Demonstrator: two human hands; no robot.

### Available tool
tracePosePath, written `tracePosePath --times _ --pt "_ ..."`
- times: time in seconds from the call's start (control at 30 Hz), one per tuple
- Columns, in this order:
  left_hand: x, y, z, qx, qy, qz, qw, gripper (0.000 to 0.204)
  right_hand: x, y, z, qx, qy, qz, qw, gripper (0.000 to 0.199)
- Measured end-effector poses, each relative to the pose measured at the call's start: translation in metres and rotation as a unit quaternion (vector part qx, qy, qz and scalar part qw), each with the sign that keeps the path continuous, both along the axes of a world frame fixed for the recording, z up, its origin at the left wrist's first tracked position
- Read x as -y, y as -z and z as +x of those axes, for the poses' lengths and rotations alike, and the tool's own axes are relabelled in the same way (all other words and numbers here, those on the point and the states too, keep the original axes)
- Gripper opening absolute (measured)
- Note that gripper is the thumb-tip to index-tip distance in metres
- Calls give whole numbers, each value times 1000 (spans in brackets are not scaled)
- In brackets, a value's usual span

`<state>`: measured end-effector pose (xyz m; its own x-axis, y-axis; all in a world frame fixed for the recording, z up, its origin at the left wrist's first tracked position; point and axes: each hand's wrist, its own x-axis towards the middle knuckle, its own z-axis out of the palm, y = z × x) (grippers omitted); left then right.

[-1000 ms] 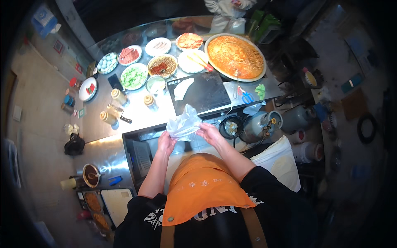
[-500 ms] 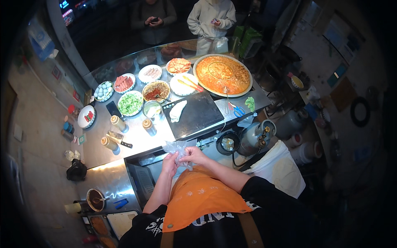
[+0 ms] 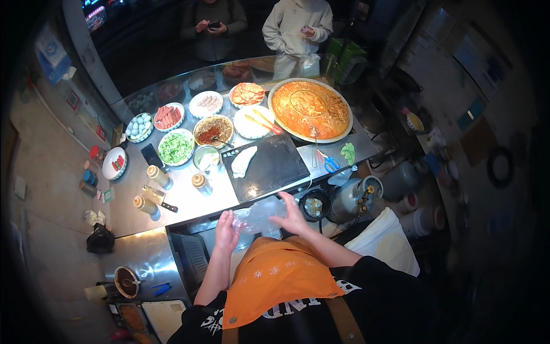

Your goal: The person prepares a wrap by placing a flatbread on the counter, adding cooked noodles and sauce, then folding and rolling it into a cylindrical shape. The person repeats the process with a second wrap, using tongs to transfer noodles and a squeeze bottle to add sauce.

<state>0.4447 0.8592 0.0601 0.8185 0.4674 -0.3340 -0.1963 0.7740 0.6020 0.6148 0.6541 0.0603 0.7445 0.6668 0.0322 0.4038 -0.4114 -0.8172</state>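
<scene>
Clear plastic bag (image 3: 260, 215) now low, at the counter's near edge, between both hands.

Bag was raised higher over the steel counter (image 3: 189, 200) a second ago; it has since dropped toward the orange apron (image 3: 275, 281) and looks more bunched. Left hand (image 3: 227, 231) pinches its left edge; right hand (image 3: 292, 215) has fingers spread against the right side, hold loose, partly hidden by the film. Judged: bag being worked open. Beyond: black cutting board (image 3: 269, 166) with a pale dough piece (image 3: 243, 160), squeeze bottles (image 3: 200, 182), topping bowls, large red-sauced pan (image 3: 309, 109). Two people stand past the glass.
</scene>
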Motion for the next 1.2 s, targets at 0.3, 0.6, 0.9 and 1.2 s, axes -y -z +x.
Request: tracePosePath --times 0.3,0.6,0.9,1.2 --pt "-19 -44 48 156 129 -54 978 15 -66 29 105 -119 -56 -196 972 19" --pt "12 -58 130 124 0 -79 989 23 -121 19 150 -96 -412 -73 903 31" --pt "-9 -25 123 -245 9 353 903 27 -111 39 245 -286 -342 -113 888 34" --pt "-3 12 144 -226 -132 84 961 20 -83 60 275 25 -215 -223 951 18"
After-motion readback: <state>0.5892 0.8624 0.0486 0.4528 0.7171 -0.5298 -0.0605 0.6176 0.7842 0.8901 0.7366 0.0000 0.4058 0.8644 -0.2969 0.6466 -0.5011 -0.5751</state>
